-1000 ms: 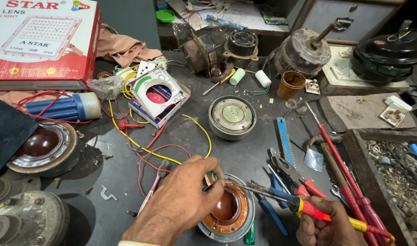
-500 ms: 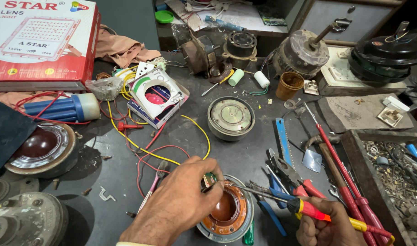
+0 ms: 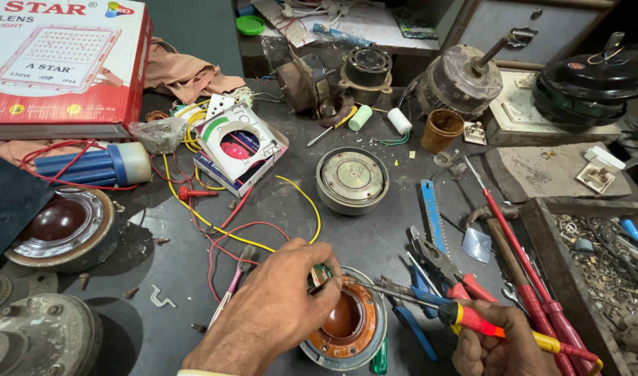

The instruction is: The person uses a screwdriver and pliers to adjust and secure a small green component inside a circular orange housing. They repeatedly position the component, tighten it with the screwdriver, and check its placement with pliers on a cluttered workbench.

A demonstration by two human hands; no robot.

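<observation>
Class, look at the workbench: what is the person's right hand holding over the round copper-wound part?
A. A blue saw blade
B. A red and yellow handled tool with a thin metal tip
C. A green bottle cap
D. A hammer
B: the right hand grips the red and yellow handled tool, whose thin tip reaches the round copper-wound part.

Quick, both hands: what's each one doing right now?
Left hand: fingers pinched on a small part at the round motor unit's rim.
Right hand: closed around a red-and-yellow tool.

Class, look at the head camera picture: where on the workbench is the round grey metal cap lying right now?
The round grey metal cap lies near the bench's middle, beyond the left hand, with the yellow wire on its left and the blue saw blade on its right.
</observation>
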